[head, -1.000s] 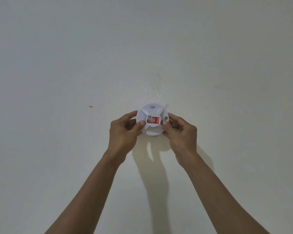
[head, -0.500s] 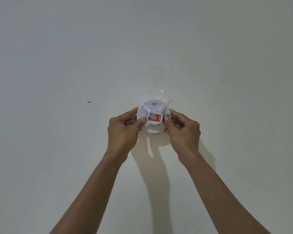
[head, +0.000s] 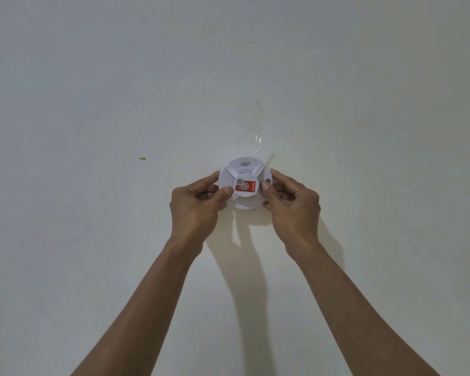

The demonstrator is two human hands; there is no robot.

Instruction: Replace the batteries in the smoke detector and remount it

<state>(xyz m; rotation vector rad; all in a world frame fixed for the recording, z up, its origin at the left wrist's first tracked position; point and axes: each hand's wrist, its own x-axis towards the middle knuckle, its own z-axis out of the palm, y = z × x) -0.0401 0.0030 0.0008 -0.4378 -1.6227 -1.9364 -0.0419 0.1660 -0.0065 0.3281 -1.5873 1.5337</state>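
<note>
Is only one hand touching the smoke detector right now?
No, both hands hold it: the left hand grips the smoke detector on its left edge and the right hand on its right edge.

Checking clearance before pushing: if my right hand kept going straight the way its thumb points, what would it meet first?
Likely the right hand meets the round white plastic smoke detector: its thumb already rests on the edge.

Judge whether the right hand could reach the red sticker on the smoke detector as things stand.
Probably yes: the right hand already grips the smoke detector, thumb beside the uncovered red sticker.
</note>
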